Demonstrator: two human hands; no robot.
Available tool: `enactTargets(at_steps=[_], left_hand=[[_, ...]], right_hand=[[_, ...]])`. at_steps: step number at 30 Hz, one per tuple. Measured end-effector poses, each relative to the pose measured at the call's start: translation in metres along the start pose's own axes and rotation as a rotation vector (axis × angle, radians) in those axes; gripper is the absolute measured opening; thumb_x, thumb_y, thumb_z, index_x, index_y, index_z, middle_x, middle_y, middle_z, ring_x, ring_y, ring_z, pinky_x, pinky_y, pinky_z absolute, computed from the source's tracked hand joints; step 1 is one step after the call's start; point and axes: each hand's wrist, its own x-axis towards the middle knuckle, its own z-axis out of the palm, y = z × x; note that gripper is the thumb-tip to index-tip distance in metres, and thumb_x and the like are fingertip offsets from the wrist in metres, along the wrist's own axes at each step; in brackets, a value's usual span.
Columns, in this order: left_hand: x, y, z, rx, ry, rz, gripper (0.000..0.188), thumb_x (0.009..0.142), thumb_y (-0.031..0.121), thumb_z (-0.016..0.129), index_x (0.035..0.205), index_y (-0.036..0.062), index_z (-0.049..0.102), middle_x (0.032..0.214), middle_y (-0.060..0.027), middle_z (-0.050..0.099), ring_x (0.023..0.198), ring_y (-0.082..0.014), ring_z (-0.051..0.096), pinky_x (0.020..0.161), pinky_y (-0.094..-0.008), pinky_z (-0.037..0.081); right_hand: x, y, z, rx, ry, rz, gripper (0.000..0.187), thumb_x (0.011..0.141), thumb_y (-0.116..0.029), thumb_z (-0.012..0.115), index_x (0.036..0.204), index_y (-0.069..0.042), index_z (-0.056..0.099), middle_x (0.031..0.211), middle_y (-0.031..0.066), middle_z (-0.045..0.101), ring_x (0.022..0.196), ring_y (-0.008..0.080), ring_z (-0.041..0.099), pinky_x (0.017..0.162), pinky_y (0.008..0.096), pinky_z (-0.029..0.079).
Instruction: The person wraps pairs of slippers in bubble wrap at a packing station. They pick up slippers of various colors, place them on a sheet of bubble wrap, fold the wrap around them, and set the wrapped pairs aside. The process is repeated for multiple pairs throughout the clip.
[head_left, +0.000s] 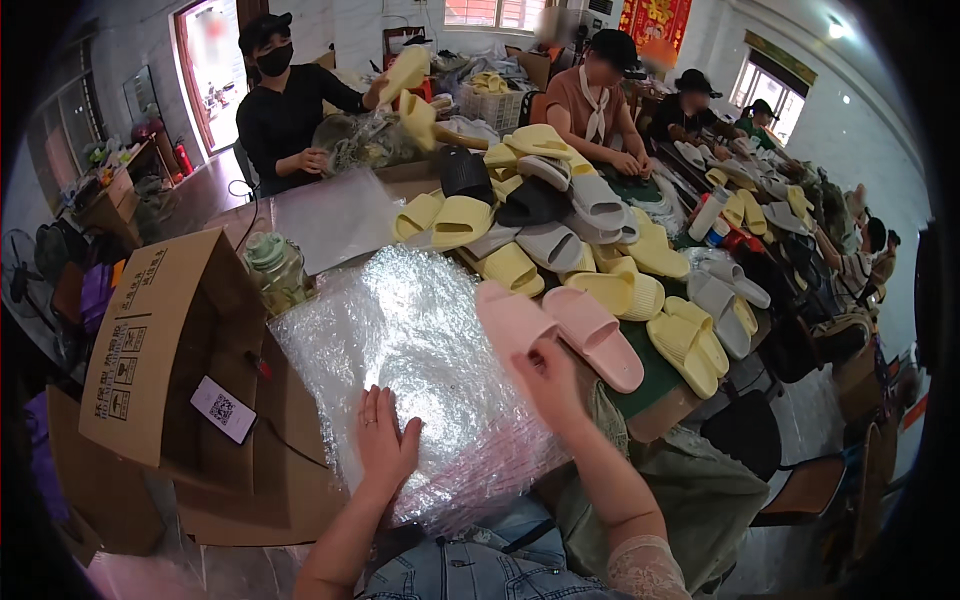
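Note:
A stack of clear plastic bags (400,330) lies in front of me, shiny and wrinkled. Flat on its near part rests my left hand (385,440), fingers stretched out and a ring on one of them. At the right edge of the stack, my right hand (550,385) has its fingers curled at the heel end of a pink slipper (512,318), closed on it; the hand hides much of that slipper's sole. Beside it lies the matching pink slipper (597,342), its heel toward me.
Yellow, grey and black slippers (560,200) are heaped beyond. An open cardboard box (160,350) stands left, with a phone-sized card (223,409) at it and a glass jar (275,268) behind. A masked co-worker (290,110) handles yellow slippers; others sit along the table.

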Motion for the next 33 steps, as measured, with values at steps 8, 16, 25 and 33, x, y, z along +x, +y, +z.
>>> enactTargets(at_steps=[8, 16, 25, 33], left_hand=[[-0.002, -0.009, 0.005, -0.002, 0.038, 0.025, 0.068, 0.091, 0.034, 0.068, 0.142, -0.0047, 0.047, 0.146, -0.0342, 0.045, 0.138, -0.0527, 0.038, 0.115, -0.0584, 0.03], [-0.002, -0.005, 0.004, -0.007, 0.045, 0.03, 0.068, 0.091, 0.035, 0.069, 0.141, -0.0059, 0.047, 0.144, -0.0345, 0.047, 0.139, -0.0523, 0.038, 0.116, -0.0579, 0.029], [-0.001, -0.005, 0.002, -0.003, 0.04, 0.009, 0.068, 0.09, 0.036, 0.069, 0.14, -0.0066, 0.048, 0.144, -0.0344, 0.047, 0.139, -0.052, 0.038, 0.116, -0.0572, 0.029], [-0.003, -0.006, 0.004, 0.026, 0.043, 0.013, 0.067, 0.091, 0.036, 0.069, 0.139, -0.0068, 0.049, 0.144, -0.0338, 0.048, 0.139, -0.0519, 0.038, 0.116, -0.0571, 0.029]], right_hand=[[-0.014, 0.028, 0.002, -0.232, -0.046, -0.018, 0.023, 0.089, -0.019, 0.074, 0.101, -0.001, 0.065, 0.088, 0.0131, 0.063, 0.081, 0.0285, 0.064, 0.076, 0.0395, 0.051], [0.019, 0.106, -0.083, -0.915, 0.193, -0.124, 0.019, 0.084, -0.02, 0.076, 0.087, -0.003, 0.066, 0.092, 0.0121, 0.064, 0.086, 0.0345, 0.064, 0.074, 0.0421, 0.051], [0.053, 0.071, -0.024, -0.385, -0.024, -0.074, 0.02, 0.09, -0.016, 0.067, 0.097, 0.002, 0.064, 0.094, 0.015, 0.064, 0.079, 0.0305, 0.064, 0.072, 0.0398, 0.051], [0.051, 0.064, -0.017, 0.102, -0.43, 0.282, 0.016, 0.087, -0.016, 0.065, 0.096, -0.003, 0.06, 0.089, 0.0019, 0.053, 0.08, 0.0123, 0.052, 0.071, 0.0292, 0.044]])
